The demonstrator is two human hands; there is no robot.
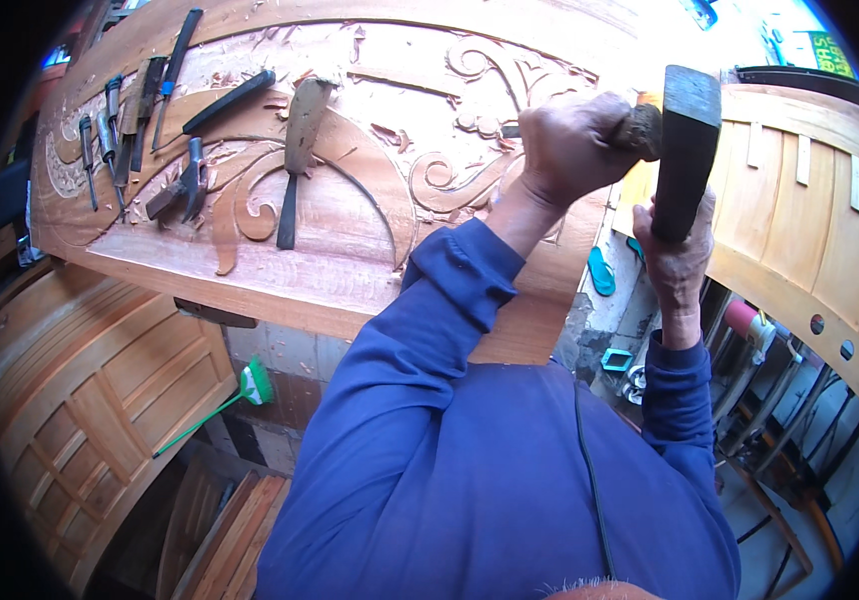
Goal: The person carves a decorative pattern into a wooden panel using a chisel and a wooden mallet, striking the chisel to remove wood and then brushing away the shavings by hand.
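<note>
My left hand (580,145) is closed in a fist around a chisel, above the right part of a carved wooden panel (370,300). The frayed wooden butt of the chisel (642,132) sticks out of the fist toward the right; most of its blade is hidden. Just right of that butt stands the dark block head of a mallet (688,150). My right hand (680,250) is closed on the mallet, its fingers partly hidden behind the head. Scrolls and leaf shapes are cut into the panel, with shavings scattered over it.
On the panel's left lie a claw hammer (190,188), a wooden-handled chisel (300,150), a dark-handled tool (230,102) and several more carving tools. A slatted wooden door (820,180) is at the right. Below left are a panelled door (100,420) and a green broom (256,382).
</note>
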